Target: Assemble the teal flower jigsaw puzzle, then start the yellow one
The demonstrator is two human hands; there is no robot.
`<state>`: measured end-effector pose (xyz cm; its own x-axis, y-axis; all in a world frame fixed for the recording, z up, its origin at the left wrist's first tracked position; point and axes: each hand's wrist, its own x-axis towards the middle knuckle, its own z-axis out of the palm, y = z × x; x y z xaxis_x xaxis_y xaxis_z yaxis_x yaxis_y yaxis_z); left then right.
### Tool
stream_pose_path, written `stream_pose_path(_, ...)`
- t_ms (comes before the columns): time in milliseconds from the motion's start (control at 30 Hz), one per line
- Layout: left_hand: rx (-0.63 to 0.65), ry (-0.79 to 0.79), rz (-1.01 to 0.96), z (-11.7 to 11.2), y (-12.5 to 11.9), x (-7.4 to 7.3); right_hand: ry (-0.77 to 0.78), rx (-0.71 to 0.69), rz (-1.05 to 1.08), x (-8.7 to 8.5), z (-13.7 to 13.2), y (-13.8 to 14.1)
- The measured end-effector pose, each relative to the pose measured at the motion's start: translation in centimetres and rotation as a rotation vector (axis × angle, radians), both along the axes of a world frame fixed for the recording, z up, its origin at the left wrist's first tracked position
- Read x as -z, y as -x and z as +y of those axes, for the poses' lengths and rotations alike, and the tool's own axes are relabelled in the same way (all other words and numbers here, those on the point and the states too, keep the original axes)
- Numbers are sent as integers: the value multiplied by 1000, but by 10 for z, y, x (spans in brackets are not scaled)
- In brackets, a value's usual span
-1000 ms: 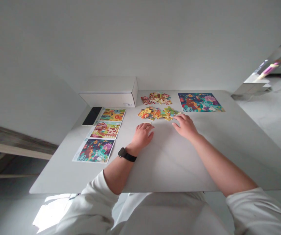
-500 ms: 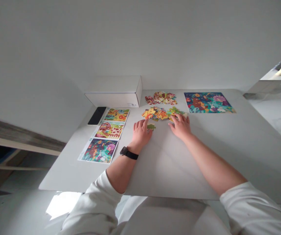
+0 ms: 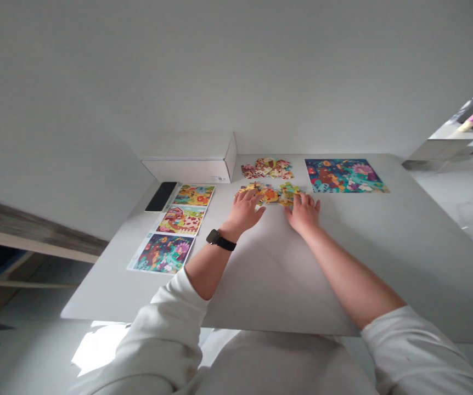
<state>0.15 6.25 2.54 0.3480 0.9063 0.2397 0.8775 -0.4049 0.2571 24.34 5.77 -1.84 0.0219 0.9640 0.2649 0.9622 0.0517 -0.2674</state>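
Note:
A heap of yellow, orange and green jigsaw pieces (image 3: pixel 270 195) lies in the middle of the table. My left hand (image 3: pixel 245 212), with a black watch (image 3: pixel 220 239) on its wrist, rests over the heap's left end. Its fingers are stretched out and the thumb points away, covering some pieces. At the right end, my right hand (image 3: pixel 303 213) has its fingers apart and its fingertips by the green pieces. Just behind lies a second heap of pink and red jigsaw pieces (image 3: pixel 268 168), which neither hand touches.
An assembled dark-blue puzzle (image 3: pixel 345 175) lies at the back right. On the left are a sheet with three pictures (image 3: pixel 179 220) and a black phone (image 3: pixel 161 196). A white box (image 3: pixel 187 159) stands at the back against the wall. The table (image 3: pixel 261 285) has rounded corners.
My left hand has moved forward and slightly right onto the heap. The green piece that lay beside its thumb no longer shows there. My right hand has stayed at the heap's right end.

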Motion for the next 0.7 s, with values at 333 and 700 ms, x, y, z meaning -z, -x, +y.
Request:
stream_pose_path(333, -22, 45, 11, 7, 4, 30, -67, -53, -46, -8, -5, 5)
stream_pose_path(700, -203, 88, 7, 5, -2, 28, -45, -1, -41, -1, -4, -3)
